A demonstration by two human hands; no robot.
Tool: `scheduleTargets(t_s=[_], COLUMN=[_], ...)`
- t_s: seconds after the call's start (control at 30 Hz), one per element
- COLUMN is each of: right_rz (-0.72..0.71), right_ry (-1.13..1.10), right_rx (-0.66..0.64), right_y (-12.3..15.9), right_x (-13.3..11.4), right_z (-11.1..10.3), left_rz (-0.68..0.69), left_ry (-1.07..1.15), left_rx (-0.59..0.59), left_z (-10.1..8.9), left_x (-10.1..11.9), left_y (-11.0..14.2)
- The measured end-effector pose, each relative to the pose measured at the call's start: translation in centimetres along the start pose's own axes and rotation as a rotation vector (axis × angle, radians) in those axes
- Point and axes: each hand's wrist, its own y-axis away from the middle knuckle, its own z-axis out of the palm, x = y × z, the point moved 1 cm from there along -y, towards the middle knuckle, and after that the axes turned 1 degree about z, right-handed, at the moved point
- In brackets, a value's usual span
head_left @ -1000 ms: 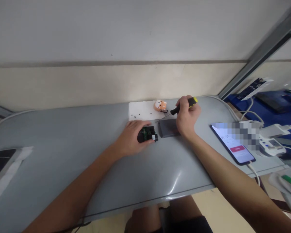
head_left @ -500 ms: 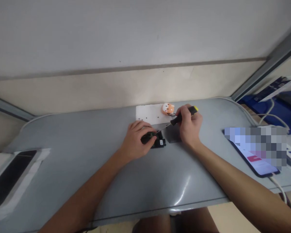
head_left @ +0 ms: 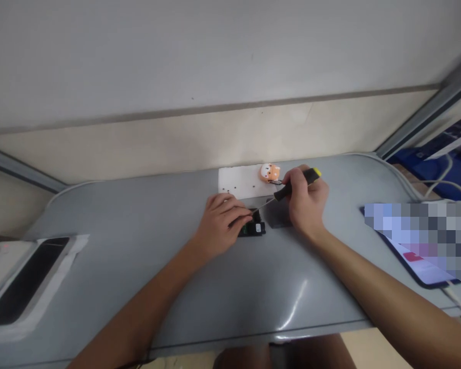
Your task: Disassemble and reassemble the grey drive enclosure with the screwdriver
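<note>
My right hand (head_left: 309,202) is wrapped around a screwdriver (head_left: 283,192) with a black handle and a yellow end. Its thin metal shaft slants down to the left, the tip close to my left fingertips. My left hand (head_left: 223,223) is closed over a small black electronic unit (head_left: 256,228), which shows a bit of green circuit board and a white label. Thumb and fingers come together beside the screwdriver tip; what lies between them is mostly hidden. A flat dark panel (head_left: 278,214) rests just right of the unit, partly behind my right hand.
Several tiny dark screws (head_left: 228,190) lie on a white sheet (head_left: 246,179) behind the unit. An orange and white animal-shaped case (head_left: 269,172) sits on its right end. A lit phone (head_left: 415,251) with a cable is at right, a dark phone-like slab (head_left: 28,279) at left.
The camera view has shifted slightly, so everything sits a little differently in the picture. My left thumb and fingers have drawn closer together, covering more of the green board. The screwdriver stays in my right hand.
</note>
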Motion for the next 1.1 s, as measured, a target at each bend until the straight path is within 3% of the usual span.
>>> scheduleTargets(t_s=[0.3,0.4,0.57,1.1], right_rz=[-0.103,-0.113,-0.112,-0.064], right_ry=[0.085,0.113,0.191,0.263], right_rx=[-0.075,-0.091,-0.163,-0.216], right_y=[0.4,0.3,0.1,0.3], right_x=[-0.2,-0.4,0.0,0.4], right_z=[-0.1,-0.2,-0.1,0.0], left_rz=[-0.061,-0.097,-0.023,0.003], left_ry=[-0.055,-0.025,0.076,0.109], left_rx=[-0.062,-0.173,-0.373,-0.357], left_z=[-0.2,-0.6,-0.6,0.1], left_x=[0.2,0.2,-0.3,-0.9], left_y=[0.0,-0.1,0.2,0.5])
